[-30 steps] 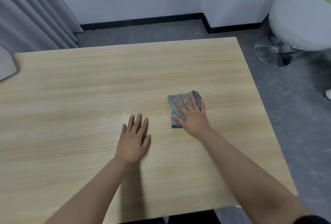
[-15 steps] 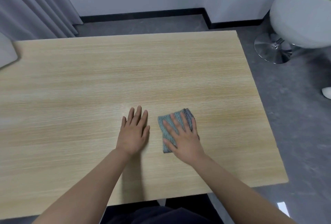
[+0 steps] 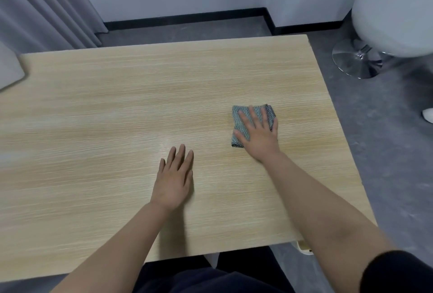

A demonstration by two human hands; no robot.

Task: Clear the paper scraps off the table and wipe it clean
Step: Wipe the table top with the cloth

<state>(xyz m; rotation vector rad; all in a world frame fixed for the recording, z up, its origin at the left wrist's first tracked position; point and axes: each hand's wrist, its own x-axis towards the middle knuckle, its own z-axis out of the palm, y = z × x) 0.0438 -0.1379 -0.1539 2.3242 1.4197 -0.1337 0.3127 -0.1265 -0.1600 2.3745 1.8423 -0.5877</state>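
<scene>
Wood-grain laminate table [image 3: 117, 116], pale and bare of paper scraps in view, so scrap-clearing judged done and wiping under way; folded grey-green mesh cloth [image 3: 241, 121] lying flat on the right half of the top, well in from the right edge, dark trim showing along its right and near edges; pinned there by the right hand [image 3: 259, 133], palm down, fingers straight and spread across the weave rather than curled round it, presumably to spread pressure over the whole pad and drag it without bunching; thumb lying on the cloth's left part, little finger near its right border; folded small, probably to fit under one palm and give a thicker wiping face. Left hand [image 3: 174, 180] flat on bare wood nearer the body, fingers straight and close together, holding nothing, well apart from the cloth; likely planted as a brace while leaning over the top. Faint paler sheen on the surface just beyond the left fingertips, possibly dampness or only glare; cannot tell which. White swivel chair [image 3: 384, 11] on a chrome base [image 3: 356, 60] off the far right corner; grey curtain [image 3: 46, 4] at far left; grey floor [image 3: 375, 140] beyond.
</scene>
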